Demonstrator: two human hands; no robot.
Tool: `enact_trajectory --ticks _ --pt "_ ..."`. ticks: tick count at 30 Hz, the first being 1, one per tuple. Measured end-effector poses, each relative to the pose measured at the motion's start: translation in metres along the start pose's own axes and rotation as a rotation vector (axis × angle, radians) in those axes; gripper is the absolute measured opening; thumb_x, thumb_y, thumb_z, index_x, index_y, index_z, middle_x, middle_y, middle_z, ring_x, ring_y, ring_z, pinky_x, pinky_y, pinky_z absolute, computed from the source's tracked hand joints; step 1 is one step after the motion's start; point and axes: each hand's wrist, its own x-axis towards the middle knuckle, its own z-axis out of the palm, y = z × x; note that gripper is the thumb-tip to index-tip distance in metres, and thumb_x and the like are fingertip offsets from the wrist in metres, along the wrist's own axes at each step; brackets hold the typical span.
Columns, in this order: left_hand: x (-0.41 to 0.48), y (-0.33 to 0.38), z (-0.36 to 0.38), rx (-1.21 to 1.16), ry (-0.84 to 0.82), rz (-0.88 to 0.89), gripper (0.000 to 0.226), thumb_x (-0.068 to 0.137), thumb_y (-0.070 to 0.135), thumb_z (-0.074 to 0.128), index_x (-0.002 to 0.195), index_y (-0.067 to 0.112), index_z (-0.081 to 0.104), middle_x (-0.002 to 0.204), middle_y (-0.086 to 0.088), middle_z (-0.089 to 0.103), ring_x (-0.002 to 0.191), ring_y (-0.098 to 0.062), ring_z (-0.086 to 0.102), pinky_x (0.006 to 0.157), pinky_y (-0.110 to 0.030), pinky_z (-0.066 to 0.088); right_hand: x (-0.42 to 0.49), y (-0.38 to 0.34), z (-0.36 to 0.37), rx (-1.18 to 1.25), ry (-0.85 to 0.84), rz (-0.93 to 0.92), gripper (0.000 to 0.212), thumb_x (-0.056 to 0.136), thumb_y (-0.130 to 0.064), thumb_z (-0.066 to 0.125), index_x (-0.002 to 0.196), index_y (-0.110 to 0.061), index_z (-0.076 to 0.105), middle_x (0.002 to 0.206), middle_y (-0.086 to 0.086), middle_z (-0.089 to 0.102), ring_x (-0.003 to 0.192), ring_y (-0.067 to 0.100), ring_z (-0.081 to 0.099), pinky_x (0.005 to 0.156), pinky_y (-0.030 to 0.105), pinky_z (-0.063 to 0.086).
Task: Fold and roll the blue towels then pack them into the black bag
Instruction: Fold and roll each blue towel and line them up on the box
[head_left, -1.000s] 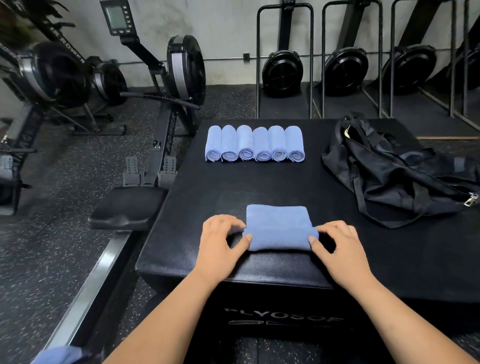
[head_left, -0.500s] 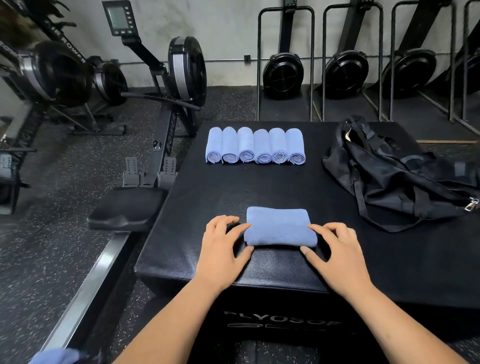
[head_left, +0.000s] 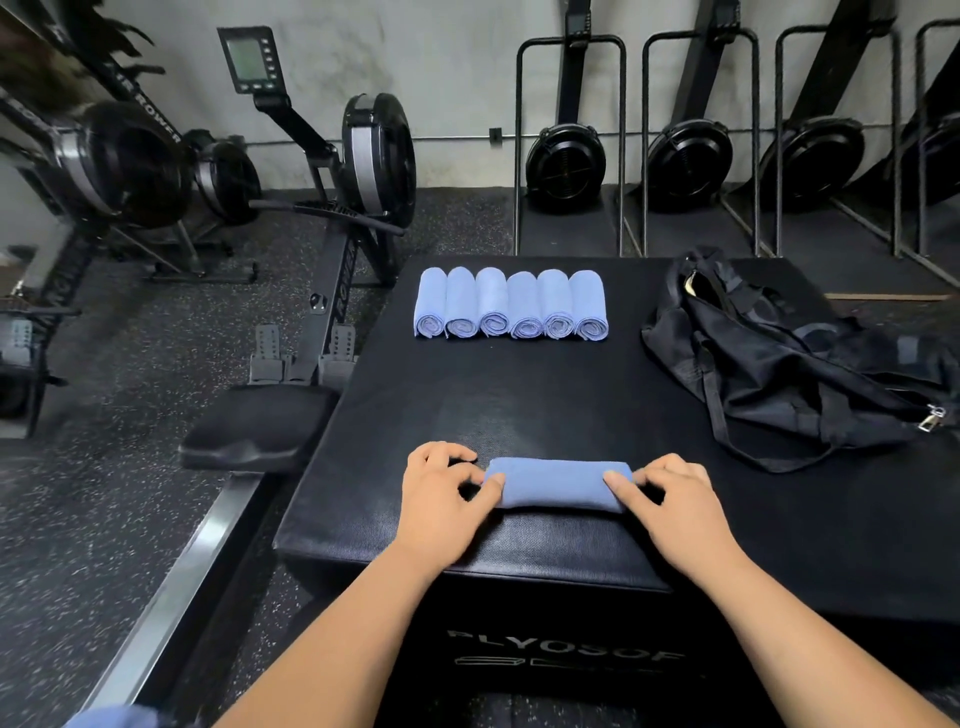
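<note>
A blue towel (head_left: 556, 482), rolled up into a short bundle, lies across the near part of the black plyo box (head_left: 519, 405). My left hand (head_left: 441, 493) grips its left end with thumb and curled fingers. My right hand (head_left: 670, 499) grips its right end the same way. Several finished blue towel rolls (head_left: 511, 304) lie side by side in a row at the far side of the box. The black bag (head_left: 789, 364) lies slumped on the right of the box, its opening facing up and to the left.
A rowing machine's seat (head_left: 260, 426) and rail (head_left: 171, 597) run close along the box's left side. More rowers (head_left: 566, 161) stand stored upright against the back wall. A bit of blue cloth (head_left: 114, 717) shows at the bottom left corner.
The towel has gone from a folded rectangle to a tighter, narrower roll. Both hands moved from its near edge onto its two ends.
</note>
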Motion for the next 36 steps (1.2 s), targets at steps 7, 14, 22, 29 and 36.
enact_trajectory --ticks 7,14,22,29,36 --pt "0.021 0.028 -0.006 0.147 0.139 0.039 0.019 0.083 0.047 0.073 0.101 0.041 0.07 0.104 0.011 0.049 0.109 -0.018 0.039 0.098 -0.034 0.037 0.027 -0.024 -0.004 -0.17 0.029 -0.198 0.022 0.099 -0.045 0.063 0.121 -0.049 0.067 0.112 -0.021 0.062 0.103 0.014 0.052 0.087 0.039 0.051" --pt "0.018 0.059 -0.008 0.412 0.143 0.063 0.015 0.101 0.042 0.054 0.109 0.039 0.066 0.084 0.01 0.061 0.083 -0.02 0.058 0.08 -0.039 0.039 0.023 -0.043 0.002 -0.343 -0.102 -0.085 0.033 0.107 -0.034 0.041 0.128 -0.045 0.064 0.106 -0.014 0.064 0.102 0.02 0.052 0.088 0.042 0.05" --pt "0.004 0.064 -0.018 0.072 -0.187 -0.281 0.059 0.096 0.06 0.052 0.152 0.042 0.042 0.088 0.016 0.073 0.102 -0.017 0.068 0.099 -0.04 0.049 0.0 -0.083 0.019 -0.193 -0.283 0.007 0.049 0.104 -0.028 0.041 0.151 -0.042 0.047 0.138 -0.002 0.064 0.124 0.026 0.057 0.098 0.041 0.05" --pt "0.013 0.076 -0.034 -0.185 -0.235 -0.467 0.07 0.089 0.041 0.069 0.151 0.031 0.04 0.132 0.01 0.063 0.117 -0.019 0.062 0.088 -0.031 0.045 -0.013 -0.123 0.043 0.095 -0.335 0.083 0.038 0.105 -0.028 0.053 0.143 -0.032 0.057 0.106 -0.009 0.073 0.096 0.009 0.065 0.084 0.029 0.051" --pt "0.03 0.054 -0.061 -0.554 -0.139 -0.572 0.088 0.077 0.034 0.085 0.153 0.038 0.041 0.109 0.002 0.076 0.097 -0.018 0.075 0.09 -0.04 0.062 -0.004 -0.143 0.051 0.398 -0.363 0.2 0.069 0.101 -0.044 0.063 0.161 -0.037 0.031 0.086 -0.016 0.077 0.089 0.01 0.073 0.087 0.036 0.057"
